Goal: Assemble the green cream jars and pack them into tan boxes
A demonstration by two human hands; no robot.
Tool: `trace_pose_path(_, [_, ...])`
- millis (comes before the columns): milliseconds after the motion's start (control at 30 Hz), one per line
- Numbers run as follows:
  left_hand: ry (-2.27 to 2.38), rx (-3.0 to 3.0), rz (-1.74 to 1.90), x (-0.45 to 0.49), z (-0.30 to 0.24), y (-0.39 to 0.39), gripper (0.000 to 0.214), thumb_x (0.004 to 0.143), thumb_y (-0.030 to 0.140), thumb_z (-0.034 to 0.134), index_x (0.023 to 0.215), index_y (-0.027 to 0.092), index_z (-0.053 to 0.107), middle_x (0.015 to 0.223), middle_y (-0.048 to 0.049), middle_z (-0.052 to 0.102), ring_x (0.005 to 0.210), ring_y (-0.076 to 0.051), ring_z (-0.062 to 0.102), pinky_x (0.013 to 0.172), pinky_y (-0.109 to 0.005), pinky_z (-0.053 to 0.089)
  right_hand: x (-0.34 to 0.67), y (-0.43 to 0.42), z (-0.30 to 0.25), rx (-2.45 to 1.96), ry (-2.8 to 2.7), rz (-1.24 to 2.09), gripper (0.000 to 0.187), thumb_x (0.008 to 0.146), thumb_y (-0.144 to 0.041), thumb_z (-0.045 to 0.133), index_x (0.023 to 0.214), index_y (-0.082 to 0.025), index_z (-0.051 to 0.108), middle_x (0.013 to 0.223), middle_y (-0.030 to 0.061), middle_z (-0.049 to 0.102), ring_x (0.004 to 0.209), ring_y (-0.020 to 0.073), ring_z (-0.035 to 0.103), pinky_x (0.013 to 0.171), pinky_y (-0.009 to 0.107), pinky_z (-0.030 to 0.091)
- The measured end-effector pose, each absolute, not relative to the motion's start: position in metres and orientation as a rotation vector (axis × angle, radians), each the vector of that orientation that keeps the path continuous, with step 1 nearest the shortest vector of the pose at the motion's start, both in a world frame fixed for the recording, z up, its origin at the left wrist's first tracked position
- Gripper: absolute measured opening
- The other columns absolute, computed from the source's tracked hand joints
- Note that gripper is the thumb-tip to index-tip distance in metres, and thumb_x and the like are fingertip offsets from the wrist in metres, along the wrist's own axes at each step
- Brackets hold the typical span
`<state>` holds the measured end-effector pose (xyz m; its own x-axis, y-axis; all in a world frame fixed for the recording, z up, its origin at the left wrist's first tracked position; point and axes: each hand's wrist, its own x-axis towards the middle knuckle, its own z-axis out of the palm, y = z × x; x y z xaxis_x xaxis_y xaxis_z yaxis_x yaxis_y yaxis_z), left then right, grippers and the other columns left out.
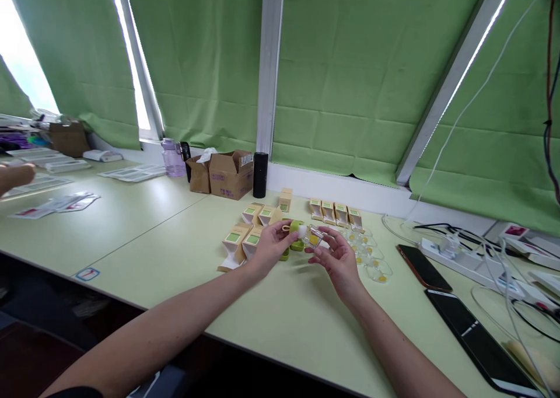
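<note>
Both my hands meet above the middle of the pale green table (184,252). My left hand (271,246) pinches a small white piece at the end of a clear plastic case with a yellow item inside (313,236). My right hand (339,261) grips that same clear case from the right. Just behind my hands lie small green objects (296,234). Tan boxes with green labels (245,237) stand to the left of my hands. Several clear cases with yellow dots (370,258) lie to the right.
A row of tan boxes (335,211) stands near the wall. Cardboard cartons (230,173), a black cylinder (259,175) and a purple bottle (172,157) sit further back. Two phones (437,281) and a power strip with cables (455,249) lie at right. Another person's hand (15,176) shows at far left.
</note>
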<state>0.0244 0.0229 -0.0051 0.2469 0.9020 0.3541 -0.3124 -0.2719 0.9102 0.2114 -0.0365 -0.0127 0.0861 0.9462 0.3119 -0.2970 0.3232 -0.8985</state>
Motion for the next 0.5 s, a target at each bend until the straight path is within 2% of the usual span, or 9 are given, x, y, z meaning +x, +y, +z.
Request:
trace_pose_path(100, [0.630,1.360,1.303,0.0245,-0.0051,0.0227,0.058,0.074,0.049,0.095,0.117,0.014,0.076,0.106,-0.0105,0.081,0.100,-0.024,0.077,0.094,-0.036,0.060,0.2114,-0.0351,-0.0150,-0.785,-1.127,1.006,0.064,0.067,-0.034,0.098,0.124,-0.030,0.069,0.121,0.0045,0.068,0.077,0.0189,0.076,0.068,0.037,0.068])
trace_pose_path(233, [0.647,1.363,1.285,0.0243,-0.0047,0.0215,0.062,0.073,0.052,0.095,0.118,0.014,0.076,0.106,-0.0112,0.081,0.100,-0.025,0.077,0.091,-0.036,0.061,0.2098,-0.0338,-0.0167,-0.819,-1.169,0.943,0.058,0.070,-0.031,0.094,0.122,-0.029,0.069,0.118,0.0040,0.067,0.066,0.0116,0.066,0.063,0.035,0.064])
trace_pose_path(333, [0.645,1.393,1.265,0.0240,-0.0063,0.0218,0.061,0.076,0.051,0.093,0.121,0.014,0.076,0.109,-0.0120,0.081,0.100,-0.024,0.077,0.090,-0.035,0.062,0.2096,-0.0332,-0.0179,-0.819,-1.195,0.941,0.056,0.073,-0.032,0.092,0.123,-0.029,0.068,0.116,0.0039,0.068,0.065,0.0116,0.065,0.063,0.035,0.063])
trace_pose_path(500, [0.686,1.431,1.271,0.0237,-0.0119,0.0251,0.066,0.076,0.053,0.093,0.123,0.011,0.074,0.099,-0.0109,0.079,0.092,-0.023,0.075,0.085,-0.034,0.061,0.2096,-0.0332,-0.0189,-0.802,-1.205,0.946,0.055,0.073,-0.031,0.092,0.122,-0.029,0.067,0.118,0.0039,0.068,0.063,0.0111,0.065,0.062,0.035,0.062])
